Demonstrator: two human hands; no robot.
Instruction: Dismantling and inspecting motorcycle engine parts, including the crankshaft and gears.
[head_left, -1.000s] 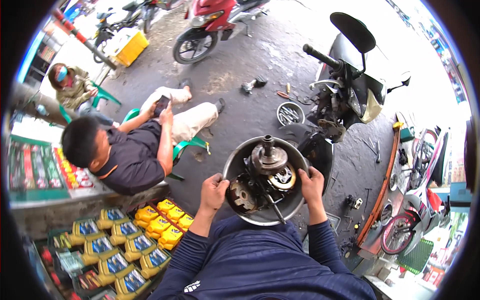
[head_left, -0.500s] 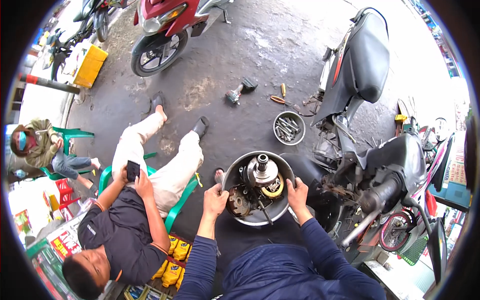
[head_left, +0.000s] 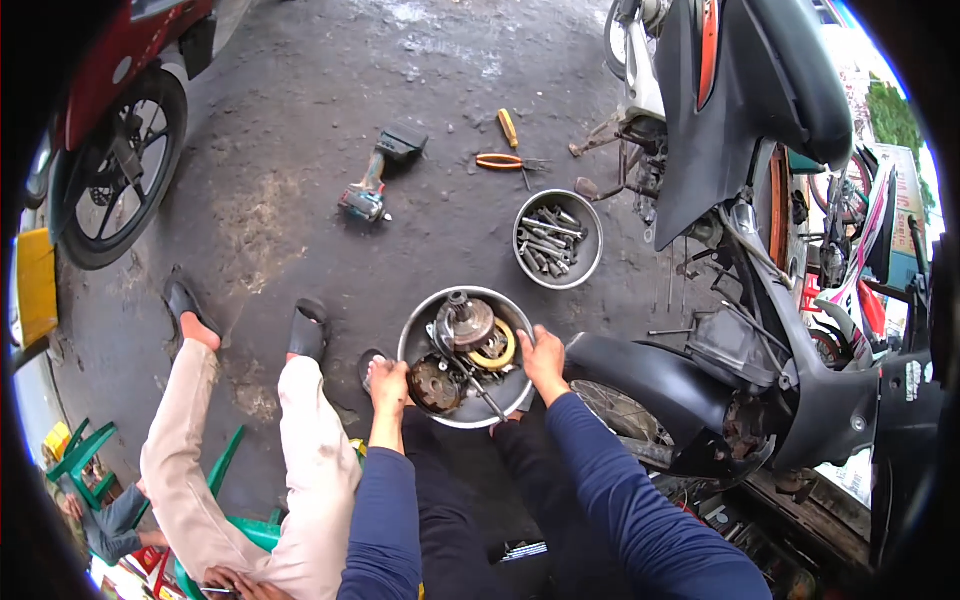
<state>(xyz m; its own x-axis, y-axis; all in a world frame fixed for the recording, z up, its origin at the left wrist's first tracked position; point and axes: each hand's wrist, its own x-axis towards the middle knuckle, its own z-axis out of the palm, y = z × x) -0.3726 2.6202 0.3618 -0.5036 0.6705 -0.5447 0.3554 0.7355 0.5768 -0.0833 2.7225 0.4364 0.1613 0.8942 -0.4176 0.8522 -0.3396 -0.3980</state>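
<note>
Between my two hands I hold a round metal bowl (head_left: 408, 335) by its rim. My left hand (head_left: 390, 385) grips the left side, thumb over the edge; my right hand (head_left: 544, 362) is closed on the right side. Greasy engine parts fill the bowl: a round metal drum with a hub (head_left: 466, 325), a yellowish ring (head_left: 494, 346), a dark toothed disc (head_left: 438, 385) and a rod (head_left: 488, 398). The fingers under the rim are hidden. Just beyond, on the ground, stands a second metal bowl (head_left: 594, 262) with several wrenches and sockets (head_left: 548, 241).
A cordless impact driver (head_left: 368, 188), orange-handled pliers (head_left: 500, 161) and a screwdriver (head_left: 508, 128) lie ahead. To the right stands a partly dismantled black motorbike (head_left: 650, 380). A person in light trousers (head_left: 315, 430) sits at left; a red motorbike (head_left: 120, 170) is at far left.
My view has tipped down and turned, so the scene shifts and the seated person's upper body leaves the picture. Both hands still hold the bowl of parts, which now sits nearer the tool bowl.
</note>
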